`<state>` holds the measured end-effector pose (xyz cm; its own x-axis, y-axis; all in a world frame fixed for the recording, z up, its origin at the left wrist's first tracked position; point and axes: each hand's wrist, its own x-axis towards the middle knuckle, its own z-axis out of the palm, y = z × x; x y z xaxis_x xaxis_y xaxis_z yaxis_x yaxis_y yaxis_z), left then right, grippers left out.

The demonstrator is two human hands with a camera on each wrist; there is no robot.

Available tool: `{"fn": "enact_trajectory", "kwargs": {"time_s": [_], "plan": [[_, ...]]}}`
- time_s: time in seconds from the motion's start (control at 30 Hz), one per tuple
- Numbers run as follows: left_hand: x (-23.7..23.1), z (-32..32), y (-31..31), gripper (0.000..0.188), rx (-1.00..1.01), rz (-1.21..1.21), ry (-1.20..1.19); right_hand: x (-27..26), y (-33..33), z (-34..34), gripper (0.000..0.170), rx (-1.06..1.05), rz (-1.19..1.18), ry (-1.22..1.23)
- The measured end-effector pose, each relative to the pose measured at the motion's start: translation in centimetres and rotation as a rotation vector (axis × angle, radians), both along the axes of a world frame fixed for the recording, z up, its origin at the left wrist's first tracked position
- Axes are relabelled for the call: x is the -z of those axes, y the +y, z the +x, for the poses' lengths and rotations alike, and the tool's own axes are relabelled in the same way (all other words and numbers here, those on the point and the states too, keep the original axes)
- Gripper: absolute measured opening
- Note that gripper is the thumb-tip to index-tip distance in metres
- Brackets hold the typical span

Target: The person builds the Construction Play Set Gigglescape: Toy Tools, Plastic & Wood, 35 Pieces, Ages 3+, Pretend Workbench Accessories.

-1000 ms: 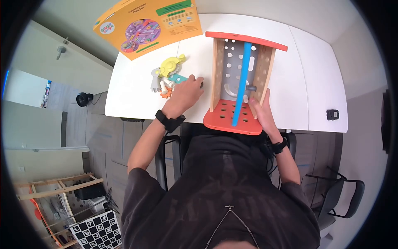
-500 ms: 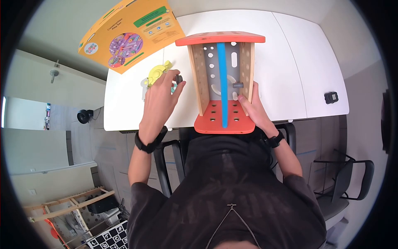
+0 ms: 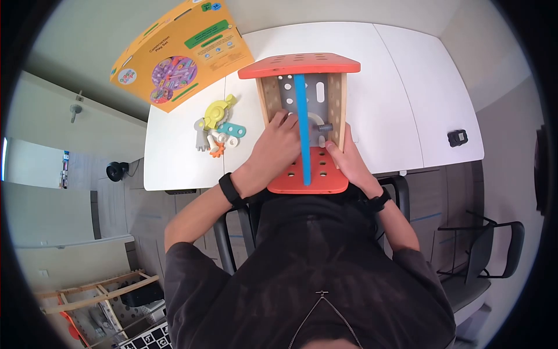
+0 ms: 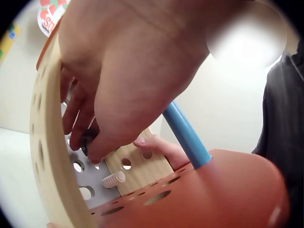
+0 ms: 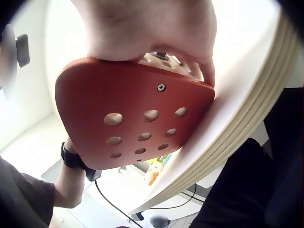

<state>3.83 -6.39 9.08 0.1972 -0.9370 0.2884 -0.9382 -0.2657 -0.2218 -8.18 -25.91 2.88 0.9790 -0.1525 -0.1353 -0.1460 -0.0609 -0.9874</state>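
A toy toolbox stands on end at the table's front edge, with red perforated end panels [image 3: 299, 66], wooden sides [image 4: 47, 118], a grey perforated base [image 3: 317, 96] and a blue rod [image 3: 303, 122]. My left hand [image 3: 276, 152] reaches inside it, behind the rod. Between thumb and fingers it pinches a small dark grey round piece [image 4: 87, 140], partly hidden by the fingers. A grey threaded bolt [image 3: 325, 127] juts inward from the right wooden side. That side is gripped by my right hand [image 3: 351, 166], thumb inside; its fingers [image 5: 206, 73] reach round the outside.
Left of the toolbox lie toy parts: a yellow toothed piece [image 3: 217, 113], a teal strip with holes [image 3: 232, 130], an orange gear [image 3: 217, 151] and white bolts. A yellow play set box [image 3: 180, 58] stands behind them. A small black device [image 3: 457, 138] sits at the far right.
My left hand has lifted the dark grey piece from the pile and carried it right, into the toolbox. The right hand keeps its hold on the wooden side.
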Motion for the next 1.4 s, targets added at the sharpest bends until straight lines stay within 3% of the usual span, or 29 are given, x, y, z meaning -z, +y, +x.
{"fn": "enact_trajectory", "kwargs": {"time_s": [0.1, 0.4, 0.5, 0.6, 0.8, 1.1, 1.4], "plan": [[-0.2, 0.1, -0.9, 0.028, -0.099, 0.157, 0.029, -0.6, 0.2, -0.1, 0.075, -0.006, -0.011, 0.021], [-1.8, 0.4, -2.9, 0.032, -0.100, -0.023, 0.643, 1.3, -0.3, 0.2, 0.076, -0.006, -0.056, -0.140], [-1.9, 0.4, -3.2, 0.038, -0.083, -0.079, 0.723, 1.4, 0.0, 0.3, 0.079, 0.005, 0.002, -0.148], [-3.6, 0.1, -3.6, 0.042, -0.203, 0.011, 0.954, 0.8, 0.0, 0.0, 0.081, 0.005, -0.005, -0.129], [-1.1, 0.9, -3.0, 0.046, -0.044, -0.118, 0.978, 1.6, 0.0, 0.0, 0.083, 0.000, -0.060, -0.179], [-1.0, 0.8, -2.4, 0.036, -0.195, -0.116, 0.821, 0.8, -0.1, -0.1, 0.083, -0.008, -0.069, -0.144], [-1.3, 0.8, -2.4, 0.026, -0.145, -0.055, 0.720, 0.7, 0.0, -0.1, 0.084, -0.002, -0.032, -0.125]]}}
